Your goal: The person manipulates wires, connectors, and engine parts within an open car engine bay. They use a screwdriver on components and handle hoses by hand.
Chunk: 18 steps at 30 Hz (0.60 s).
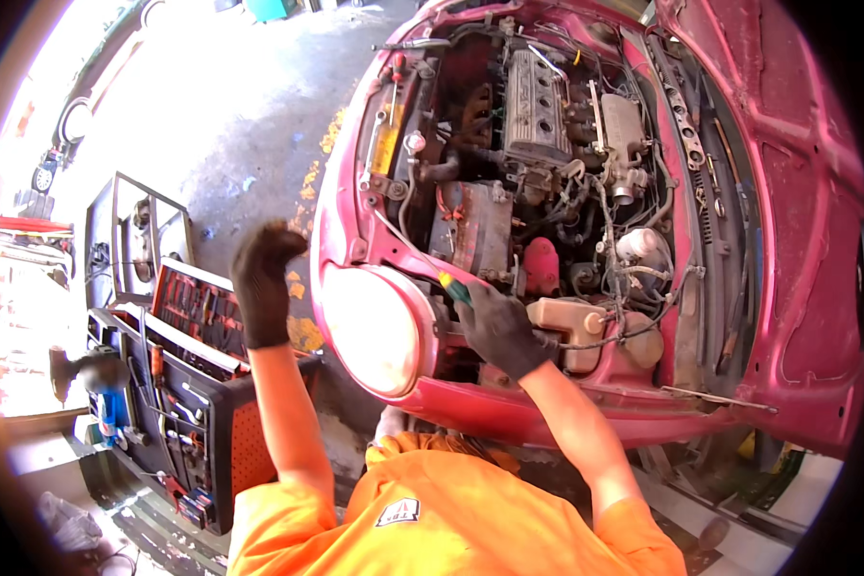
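Observation:
My right hand [499, 331], in a dark glove, grips the green and yellow handle of a long screwdriver [459, 289]. Its thin shaft slants up and left over the front of the engine bay, past the battery [472, 230]; the tip is near the front panel behind the round headlight [379, 331]. My left hand [266, 283], gloved too, is raised in the air left of the headlight, away from the car. Its fingers bend over loosely, apart from the palm, and nothing shows in them.
The red car's hood [806, 221] stands raised at the right. An engine [538, 110] fills the bay's far part; a red-handled screwdriver [396, 72] lies along the front panel. Left of me stand a tool cart [245, 442] with hanging tools and a black metal frame [173, 211].

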Tool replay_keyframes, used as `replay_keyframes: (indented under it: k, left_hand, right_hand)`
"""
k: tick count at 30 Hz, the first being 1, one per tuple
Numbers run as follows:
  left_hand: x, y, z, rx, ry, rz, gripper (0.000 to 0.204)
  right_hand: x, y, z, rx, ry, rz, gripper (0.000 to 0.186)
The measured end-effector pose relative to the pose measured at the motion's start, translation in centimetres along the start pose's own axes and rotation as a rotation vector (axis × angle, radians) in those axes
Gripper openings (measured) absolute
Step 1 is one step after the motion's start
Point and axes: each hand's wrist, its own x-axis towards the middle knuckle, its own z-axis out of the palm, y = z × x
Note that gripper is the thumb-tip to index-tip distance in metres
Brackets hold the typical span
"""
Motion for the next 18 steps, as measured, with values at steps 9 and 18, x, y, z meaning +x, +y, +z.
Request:
replay_keyframes:
  k: [9,18]
  left_hand:
    - [-10.7,-2.1,-3.5,0.065,0.075,-0.269,0.024]
    - [-12.7,-1.9,-6.4,0.035,0.254,-0.405,0.019]
  right_hand:
    - [13.8,-3.3,12.2,-0.189,0.175,0.009,0.031]
    - [12.4,4.2,5.8,-0.194,0.283,0.201,0.034]
